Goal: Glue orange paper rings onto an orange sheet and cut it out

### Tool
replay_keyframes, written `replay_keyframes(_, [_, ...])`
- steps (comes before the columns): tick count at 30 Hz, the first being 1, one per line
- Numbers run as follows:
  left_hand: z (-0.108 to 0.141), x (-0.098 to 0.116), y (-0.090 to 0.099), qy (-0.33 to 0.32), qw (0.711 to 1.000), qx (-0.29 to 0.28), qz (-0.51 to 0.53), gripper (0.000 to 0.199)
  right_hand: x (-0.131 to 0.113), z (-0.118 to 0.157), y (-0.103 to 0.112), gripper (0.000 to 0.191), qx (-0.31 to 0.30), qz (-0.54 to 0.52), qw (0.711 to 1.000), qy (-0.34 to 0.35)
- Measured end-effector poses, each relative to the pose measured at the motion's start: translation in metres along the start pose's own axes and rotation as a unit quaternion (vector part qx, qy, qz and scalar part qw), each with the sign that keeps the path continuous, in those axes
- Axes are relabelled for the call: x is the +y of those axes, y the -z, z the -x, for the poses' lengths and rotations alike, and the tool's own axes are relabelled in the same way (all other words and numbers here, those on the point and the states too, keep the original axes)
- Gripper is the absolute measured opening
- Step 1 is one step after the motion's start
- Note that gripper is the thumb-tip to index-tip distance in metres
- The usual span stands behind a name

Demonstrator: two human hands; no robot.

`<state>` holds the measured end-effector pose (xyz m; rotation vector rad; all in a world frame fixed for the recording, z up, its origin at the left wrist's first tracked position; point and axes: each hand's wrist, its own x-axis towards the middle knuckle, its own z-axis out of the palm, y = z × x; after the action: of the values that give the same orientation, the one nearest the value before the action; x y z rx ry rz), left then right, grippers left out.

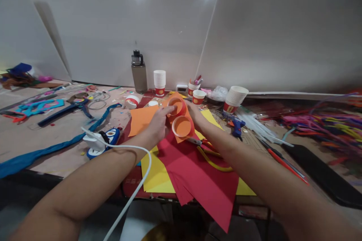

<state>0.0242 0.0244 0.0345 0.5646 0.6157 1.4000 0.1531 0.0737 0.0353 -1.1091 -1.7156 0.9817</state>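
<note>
In both hands is an orange paper piece (pixel 182 127) with two round cup-like rings on it, red outside and orange inside. My left hand (pixel 160 123) grips its left side, the thumb at the rim of the upper ring. My right hand (pixel 195 116) is at the right edge, most of its fingers hidden behind the piece. Just below lie scissors (pixel 215 160) with yellow handles, partly covered by my right forearm. Under them spread red paper sheets (pixel 198 180) and yellow sheets (pixel 158 175). An orange sheet (pixel 143 119) lies beside my left hand.
Stacked paper cups (pixel 160 83) and a bottle (pixel 139 77) stand at the back, with another cup stack (pixel 235 98) to the right. A blue glue gun (pixel 236 125) lies near my right forearm. A white cable (pixel 145 175) crosses my left forearm from a power strip (pixel 113 135).
</note>
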Motion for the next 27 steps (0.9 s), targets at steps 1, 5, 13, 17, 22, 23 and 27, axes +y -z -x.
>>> replay_keyframes(1, [-0.003, -0.002, 0.002, -0.016, 0.999, 0.028, -0.003, 0.028, 0.002, 0.007, 0.011, 0.021, 0.008, 0.016, 1.0, -0.015])
replay_keyframes(5, [-0.006, -0.008, 0.005, -0.036, 0.997, 0.043, -0.047, 0.03, 0.0, 0.047, 0.046, 0.018, 0.04, 0.054, 0.997, -0.047])
replay_keyframes(13, [0.005, -0.025, -0.009, -0.075, 0.988, -0.045, -0.128, 0.032, 0.002, 0.101, 0.043, 0.03, -0.07, 0.05, 0.996, -0.033])
replay_keyframes(17, [0.014, -0.033, -0.014, -0.016, 0.985, -0.105, -0.136, 0.037, 0.011, 0.103, 0.044, 0.018, -0.072, -0.054, 0.99, -0.113])
replay_keyframes(22, [0.021, -0.04, -0.013, 0.032, 0.972, -0.163, -0.165, 0.04, 0.003, 0.101, 0.05, 0.019, -0.046, -0.088, 0.99, -0.104])
replay_keyframes(23, [0.019, -0.04, -0.012, 0.023, 0.974, -0.148, -0.17, 0.038, 0.0, 0.1, 0.053, 0.021, -0.06, -0.061, 0.991, -0.099])
replay_keyframes(27, [0.006, -0.032, -0.004, -0.023, 0.988, -0.049, -0.147, 0.03, -0.013, 0.099, 0.082, 0.034, -0.068, 0.153, 0.985, -0.04])
